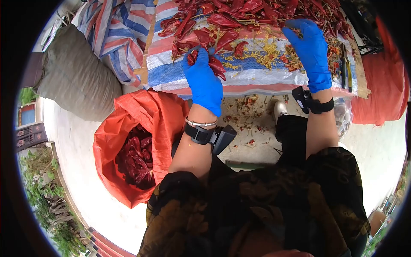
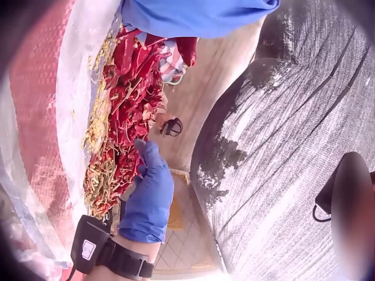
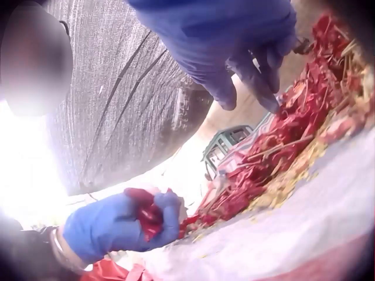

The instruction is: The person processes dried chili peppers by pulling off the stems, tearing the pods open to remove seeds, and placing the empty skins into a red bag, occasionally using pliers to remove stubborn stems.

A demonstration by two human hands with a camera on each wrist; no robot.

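In the head view, the left hand (image 1: 203, 83), in a blue glove, holds dried red peppers (image 1: 217, 67) at the cloth's near edge. The right wrist view shows this left hand (image 3: 117, 228) with its fingers curled round a red pepper (image 3: 149, 215). To the right, the blue-gloved right hand (image 1: 310, 53) is over the cloth, thumb and fingers apart, with no pepper visible between them. Its fingers hang loosely beside the pepper pile (image 3: 281, 143) in the right wrist view. Yellow seeds (image 1: 267, 51) are scattered between the hands.
An open red sack (image 1: 107, 141) with peppers inside stands below left of the striped cloth (image 1: 162, 70). A full grey sack (image 1: 77, 75) leans farther left, and another red sack (image 1: 381, 85) is at the right. Debris lies on the floor (image 1: 257, 147).
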